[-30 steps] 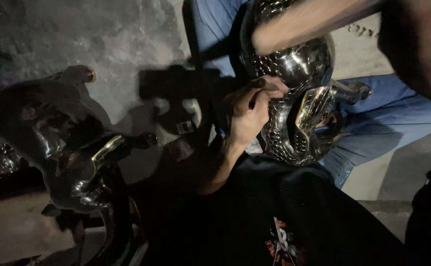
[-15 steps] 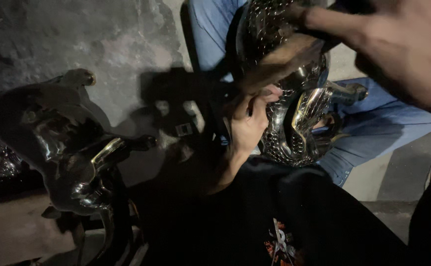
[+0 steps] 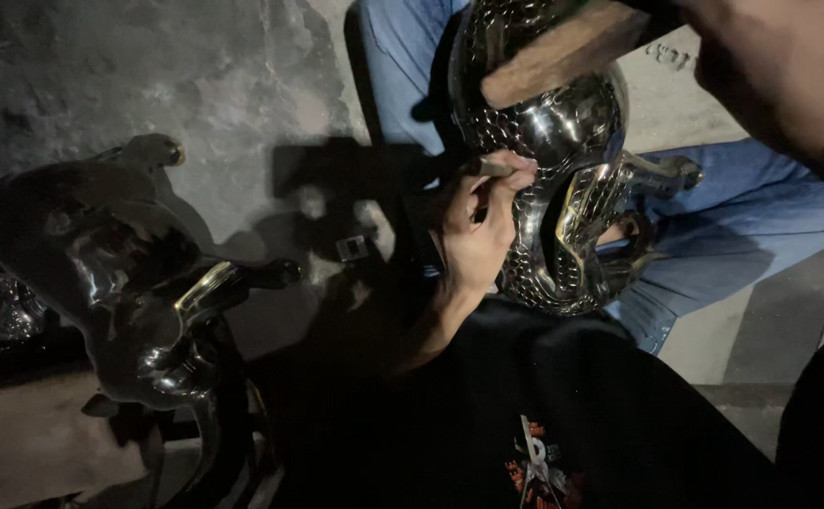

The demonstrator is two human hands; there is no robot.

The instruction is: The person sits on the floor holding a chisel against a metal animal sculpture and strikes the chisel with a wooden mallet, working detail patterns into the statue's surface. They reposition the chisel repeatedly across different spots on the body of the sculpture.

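The shiny metal snake figure [image 3: 563, 188] rests across your lap, against the blue jeans [image 3: 714, 236], its scaled body curling from the broad hood at the top down to a coil just above your black shirt [image 3: 525, 415]. It looks like cast, polished metal: judge it heavy and stiff, with no give, and slick wherever the surface is smooth. The stamped scale pattern offers more bite than the plain bands, so take hold along the thick curve of the body or under the coil, not by the thin projecting part on the right side, which looks the likeliest to bend or snap.

Your left hand [image 3: 476, 231] comes up from below with the wrist bent, fingers curled tight around a small punch-like tool [image 3: 495, 168] whose tip meets the snake's surface; the grip is closed on it. Your right hand [image 3: 789, 75] is raised high at the top right, close to the camera and blurred, clamped on a wooden-handled tool [image 3: 563, 52], probably a hammer, though its head is out of view.

A second, darker metal figure [image 3: 129, 273] stands well apart on the concrete floor [image 3: 195, 66] to the left.
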